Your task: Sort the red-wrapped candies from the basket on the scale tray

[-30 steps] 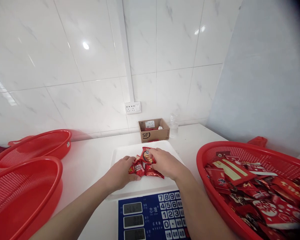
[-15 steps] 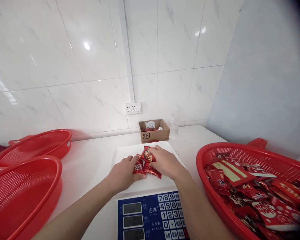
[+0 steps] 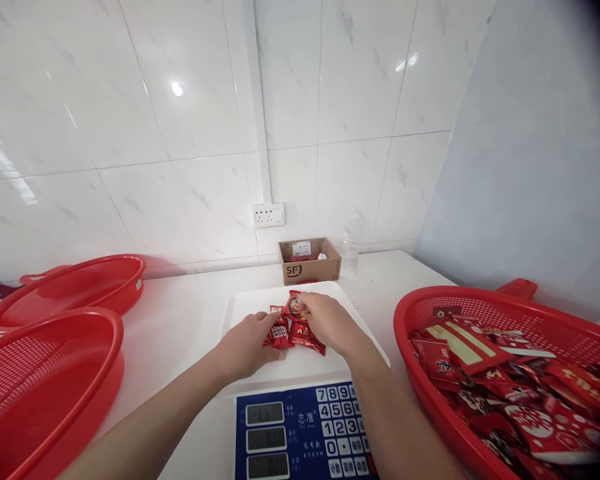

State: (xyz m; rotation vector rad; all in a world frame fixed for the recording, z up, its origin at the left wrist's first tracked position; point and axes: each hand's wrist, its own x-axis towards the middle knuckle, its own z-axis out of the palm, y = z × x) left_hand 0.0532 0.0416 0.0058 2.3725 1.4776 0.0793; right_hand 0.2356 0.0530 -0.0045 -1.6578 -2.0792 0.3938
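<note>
A few small red snack packets (image 3: 300, 333) lie on the white platter of a weighing scale (image 3: 250, 307) in front of me. My left hand (image 3: 245, 343) curls over the left packet, fingertips pinching it. My right hand (image 3: 327, 323) rests on the right side of the pile, fingers closed on a packet with a round picture (image 3: 295, 305). The scale's blue keypad and displays (image 3: 300, 433) face me at the bottom.
A red mesh basket (image 3: 480, 300) full of red packets stands at the right. Two red mesh baskets (image 3: 55, 347) with nothing showing in them sit at the left. A small cardboard box (image 3: 310, 261) and a clear bottle (image 3: 349, 253) stand by the tiled wall.
Both hands have lowered the packets closer onto the scale platter and pulled them together. The view has tilted slightly.
</note>
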